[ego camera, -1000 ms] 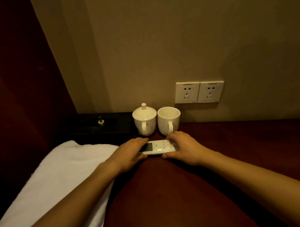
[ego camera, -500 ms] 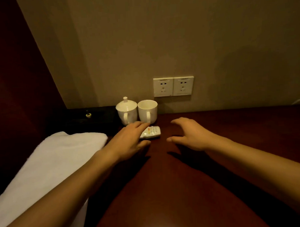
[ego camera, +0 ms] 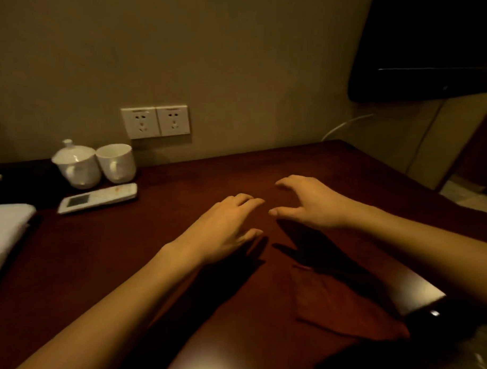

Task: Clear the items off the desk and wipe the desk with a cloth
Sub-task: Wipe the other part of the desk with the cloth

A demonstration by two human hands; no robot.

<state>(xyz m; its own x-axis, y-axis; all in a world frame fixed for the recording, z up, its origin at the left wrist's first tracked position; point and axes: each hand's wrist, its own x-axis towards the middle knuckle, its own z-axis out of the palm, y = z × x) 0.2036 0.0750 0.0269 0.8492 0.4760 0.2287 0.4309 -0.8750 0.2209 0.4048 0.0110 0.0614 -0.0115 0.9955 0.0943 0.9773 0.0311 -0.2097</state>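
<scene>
Your tabletop [ego camera: 184,255], a dark red-brown surface, fills the lower frame. Since a second ago both of your hands have come off the remote [ego camera: 98,198] and the view has swung right; the remote, which you were gripping at both ends, now lies flat and untouched at ten o'clock, just in front of the cups. My judgement: repositioning of that item is finished, though it is still on the tabletop, so clearing is not complete.

The folded white towel [ego camera: 6,231] sits at nine o'clock at the frame edge. At five o'clock a dark reddish cloth [ego camera: 346,305] lies crumpled near the front edge, close to your right forearm; in this dim light it is hard to tell from the wood, but it appears to be the wiping cloth, not yet picked up.

Your left hand [ego camera: 224,226] hovers centrally, fingers relaxed, holding nothing. Your right hand [ego camera: 312,201] is just beside it at two o'clock, fingers loosely spread, also holding nothing.

The lidded cup [ego camera: 77,168] and open cup [ego camera: 117,162] stand touching at ten o'clock against the wall.
</scene>
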